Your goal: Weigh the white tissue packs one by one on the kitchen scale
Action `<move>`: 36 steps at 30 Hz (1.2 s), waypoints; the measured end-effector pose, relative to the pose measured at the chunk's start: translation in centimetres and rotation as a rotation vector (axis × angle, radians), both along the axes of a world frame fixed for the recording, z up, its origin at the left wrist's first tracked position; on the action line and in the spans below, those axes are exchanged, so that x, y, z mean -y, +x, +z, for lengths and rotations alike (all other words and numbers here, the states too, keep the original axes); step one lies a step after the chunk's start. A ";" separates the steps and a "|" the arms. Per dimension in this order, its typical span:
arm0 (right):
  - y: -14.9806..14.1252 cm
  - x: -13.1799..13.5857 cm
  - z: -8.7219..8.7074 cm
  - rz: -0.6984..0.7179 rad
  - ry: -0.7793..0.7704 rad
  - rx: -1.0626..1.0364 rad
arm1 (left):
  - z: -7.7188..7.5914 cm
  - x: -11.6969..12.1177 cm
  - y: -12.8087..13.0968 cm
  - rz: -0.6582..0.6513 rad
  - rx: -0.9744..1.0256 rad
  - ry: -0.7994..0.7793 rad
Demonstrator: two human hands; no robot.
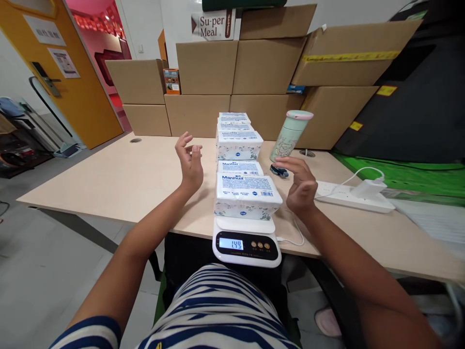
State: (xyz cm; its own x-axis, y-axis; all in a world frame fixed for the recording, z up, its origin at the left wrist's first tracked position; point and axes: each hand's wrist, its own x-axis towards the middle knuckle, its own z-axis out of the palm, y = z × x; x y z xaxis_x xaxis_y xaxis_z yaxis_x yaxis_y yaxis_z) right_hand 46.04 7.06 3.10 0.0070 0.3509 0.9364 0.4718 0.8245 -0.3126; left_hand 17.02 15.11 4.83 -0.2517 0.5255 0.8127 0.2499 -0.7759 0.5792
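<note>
My left hand (190, 165) is raised over the desk, left of a row of tissue packs, with fingers loosely curled, apart and holding nothing. On the right, my right hand (299, 184) hovers beside the nearest tissue pack (245, 191), empty, its fingers stretched toward the row. That white and blue pack rests on a white digital kitchen scale (247, 247), whose lit display reads about 149; any decimal point is hard to make out. Behind it lie another tissue pack (240, 167) and a further stack of tissue packs (240, 145). Neither hand touches a pack.
A mint green bottle (289, 133) stands at the back right, with a small dark object (279, 170) near its base. A white power strip (358, 198) with a plugged-in charger lies on the right. Cardboard boxes (199, 114) line the desk's far edge. A white cable (296, 240) runs from the scale.
</note>
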 end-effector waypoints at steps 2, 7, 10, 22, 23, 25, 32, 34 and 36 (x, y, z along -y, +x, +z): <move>0.5 0.9 1.0 0.019 -0.029 0.227 | -0.1 -0.3 0.1 0.010 0.027 0.030; -1.3 2.7 3.5 0.009 -0.246 0.846 | 1.0 -0.9 -0.4 0.058 0.148 0.059; -5.2 2.0 4.7 -0.028 -0.354 1.070 | 3.0 -0.3 -2.3 0.061 0.274 0.117; -25.9 -6.3 5.9 0.174 -0.473 1.296 | 0.5 7.4 -13.7 0.215 -1.177 -0.253; -26.2 -6.5 5.8 0.174 -0.455 1.294 | -0.6 7.2 -13.9 0.256 -1.204 -0.280; -25.8 -6.4 6.0 0.148 -0.434 1.309 | -2.5 6.6 -14.1 0.350 -1.218 -0.264; -13.6 -2.7 4.6 0.133 -0.219 1.079 | -2.9 4.4 -13.3 0.473 -1.280 -0.424; -8.6 -1.2 2.6 0.127 -0.097 0.931 | -2.2 3.0 -12.6 0.476 -1.287 -0.466; -4.5 0.2 0.6 0.117 -0.054 0.844 | -1.9 0.8 -11.7 0.484 -1.280 -0.479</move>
